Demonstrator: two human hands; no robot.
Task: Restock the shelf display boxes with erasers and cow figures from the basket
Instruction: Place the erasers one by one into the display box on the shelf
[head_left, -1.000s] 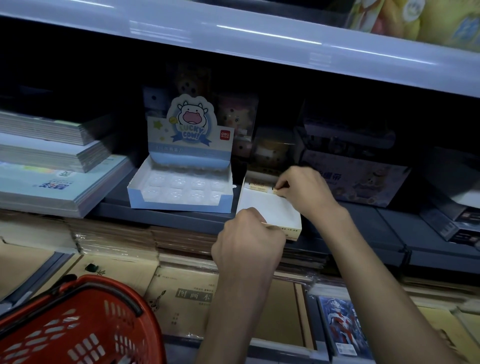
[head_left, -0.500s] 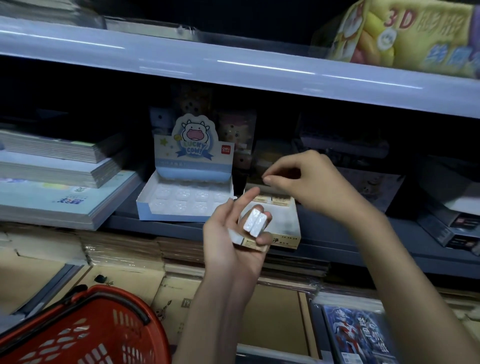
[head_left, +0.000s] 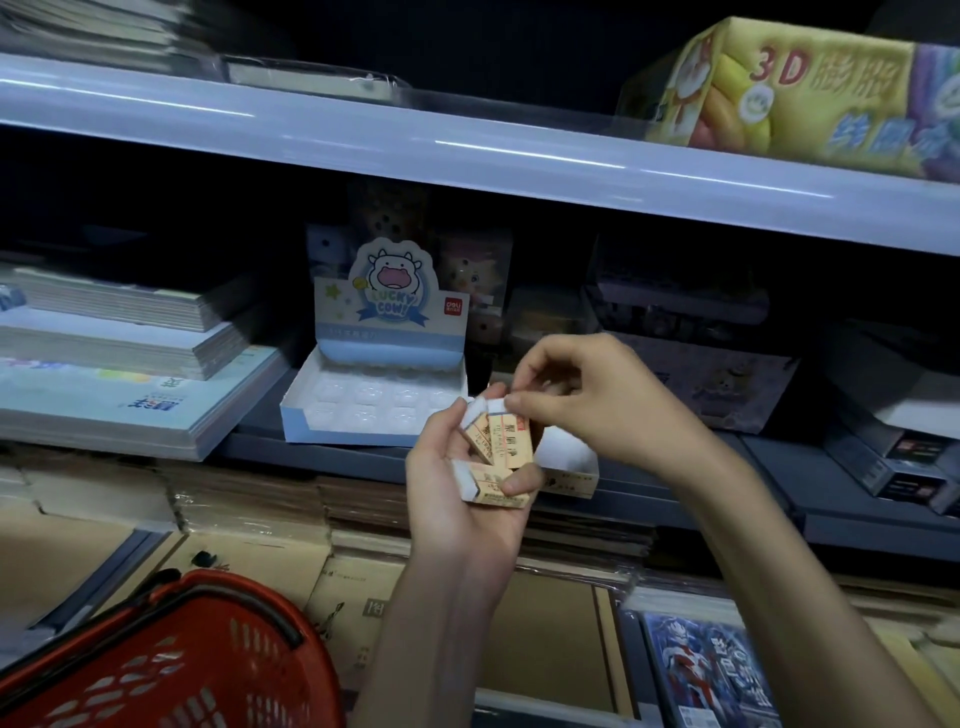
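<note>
My left hand is palm up in front of the shelf and holds several erasers in tan paper sleeves, thumb curled over them. My right hand reaches over from the right and pinches the top end of one upright eraser. Behind the hands sits the white eraser display box, mostly hidden. To its left stands the blue Lucky Cow display box with a cow header card; its moulded white tray shows bare pockets. The red basket is at the lower left.
Stacks of notebooks fill the shelf's left side. Dark product boxes sit at the right. A yellow 3D box stands on the upper shelf. Sketchbooks and a blue card pack lie on the lower tier.
My left hand turned palm up and now shows the erasers. My right hand left the eraser box and came down onto one eraser in my left hand. The view tilted upward.
</note>
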